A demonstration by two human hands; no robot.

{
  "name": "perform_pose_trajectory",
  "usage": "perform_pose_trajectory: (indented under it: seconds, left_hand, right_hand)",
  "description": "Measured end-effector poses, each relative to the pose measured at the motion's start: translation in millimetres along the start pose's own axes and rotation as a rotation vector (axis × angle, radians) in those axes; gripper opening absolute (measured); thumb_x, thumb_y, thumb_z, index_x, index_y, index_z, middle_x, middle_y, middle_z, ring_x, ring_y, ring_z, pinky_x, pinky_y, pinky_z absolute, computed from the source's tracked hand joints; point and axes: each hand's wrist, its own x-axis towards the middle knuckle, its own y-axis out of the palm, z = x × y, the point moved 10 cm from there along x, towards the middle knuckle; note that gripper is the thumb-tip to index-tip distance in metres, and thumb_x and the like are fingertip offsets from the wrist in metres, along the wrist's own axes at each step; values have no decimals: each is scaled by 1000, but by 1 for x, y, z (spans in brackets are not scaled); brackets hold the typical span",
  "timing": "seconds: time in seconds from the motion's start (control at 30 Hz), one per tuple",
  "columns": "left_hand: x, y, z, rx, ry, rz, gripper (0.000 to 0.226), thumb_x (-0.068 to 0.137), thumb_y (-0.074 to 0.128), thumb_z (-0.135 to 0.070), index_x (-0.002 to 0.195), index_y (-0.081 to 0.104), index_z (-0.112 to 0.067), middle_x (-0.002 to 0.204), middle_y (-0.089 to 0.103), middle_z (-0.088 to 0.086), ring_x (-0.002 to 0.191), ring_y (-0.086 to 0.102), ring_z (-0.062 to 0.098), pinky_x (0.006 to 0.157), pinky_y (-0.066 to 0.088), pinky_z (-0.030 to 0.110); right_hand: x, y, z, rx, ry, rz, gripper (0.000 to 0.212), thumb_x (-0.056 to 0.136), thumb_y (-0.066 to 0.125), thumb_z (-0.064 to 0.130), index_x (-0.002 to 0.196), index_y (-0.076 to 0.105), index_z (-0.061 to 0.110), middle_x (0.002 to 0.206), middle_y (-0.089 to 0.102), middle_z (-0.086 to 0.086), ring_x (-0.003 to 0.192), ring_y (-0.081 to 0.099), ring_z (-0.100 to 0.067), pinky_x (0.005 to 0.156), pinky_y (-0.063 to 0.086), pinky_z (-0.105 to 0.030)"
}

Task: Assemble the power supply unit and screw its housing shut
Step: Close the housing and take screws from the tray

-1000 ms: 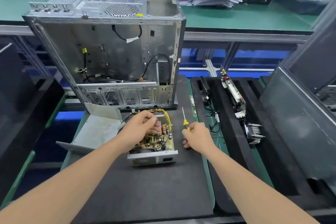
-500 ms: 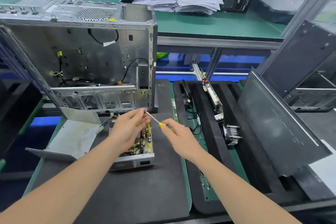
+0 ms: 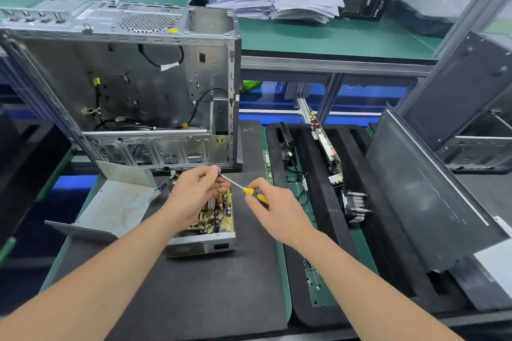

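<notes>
With the open power supply unit (image 3: 203,225) on the worktop (image 3: 194,291), the right hand (image 3: 273,209) grips the yellow-handled screwdriver (image 3: 245,189) while the left hand (image 3: 198,192) pinches its tip, apparently seating a screw; next, bring it down to a hole.

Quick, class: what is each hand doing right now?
Left hand: closed, pinching the tip of the screwdriver.
Right hand: closed on the screwdriver's yellow handle.

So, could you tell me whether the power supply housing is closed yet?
Open: the power supply unit shows its bare circuit board, and the metal cover lies beside it.
</notes>
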Motion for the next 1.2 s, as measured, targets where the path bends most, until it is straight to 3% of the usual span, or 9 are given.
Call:
perform_pose_trajectory:
  seconds: [0.17,0.23,0.33,0.5,0.63,0.8,0.9,1.07,1.2]
  left_hand:
    - [-6,2,5,19,-57,45,38,108,51,-30,107,68,4,99,73,19,98,75,26,84,60,29]
    - [-8,3,8,-125,-93,38,35,108,52,-30,106,66,2,99,74,17,98,75,24,84,60,29]
    - [-9,2,13,-383,-172,-45,30,106,55,-28,108,64,1,96,75,13,100,76,25,80,62,32]
    - [-13,8,20,-640,-249,-116,18,107,54,-26,105,64,-11,89,77,5,88,78,20,69,62,32]
    - [-13,10,20,-627,-225,-132,17,108,52,-24,106,63,-10,90,78,4,87,78,17,78,59,35]
    - [-16,8,12,-427,-181,-90,27,109,50,-24,116,62,-1,101,71,13,84,76,18,74,59,31]
    - [-17,5,5,-291,-132,-43,34,109,49,-26,110,65,4,101,70,19,81,73,16,72,59,26]
    - [-17,4,14,-531,-240,-99,21,107,54,-27,110,64,-9,94,73,8,85,76,19,74,61,35]
    - [-16,5,18,-555,-254,-85,18,106,56,-27,107,66,-12,89,75,5,83,77,17,68,63,32]
  right_hand:
    - [2,7,5,-21,-14,0,16,103,61,37,111,47,38,95,58,21,85,56,2,70,44,-28]
    - [2,10,6,27,1,-13,14,103,60,39,110,48,38,91,61,15,77,56,-3,66,45,-31]
    - [2,15,8,135,37,-10,10,103,56,43,108,51,36,75,59,5,58,47,-6,57,35,-31]
    - [0,24,14,186,72,35,16,108,47,47,110,51,32,69,56,7,58,48,-9,58,39,-34]
    - [-1,29,19,215,100,64,19,108,42,50,109,51,33,74,66,-2,72,63,-25,71,53,-43]
    - [-3,25,26,106,23,32,14,105,52,44,107,44,33,72,58,3,62,53,-19,57,43,-37]
    - [-4,18,24,106,34,-12,13,105,53,46,104,45,36,66,55,9,60,52,-10,57,43,-34]
    - [-2,16,29,108,8,16,12,104,55,45,104,48,35,65,55,8,57,48,-10,54,40,-32]
    - [-1,17,28,106,27,8,14,104,55,46,106,49,33,71,55,5,63,49,-15,55,37,-31]
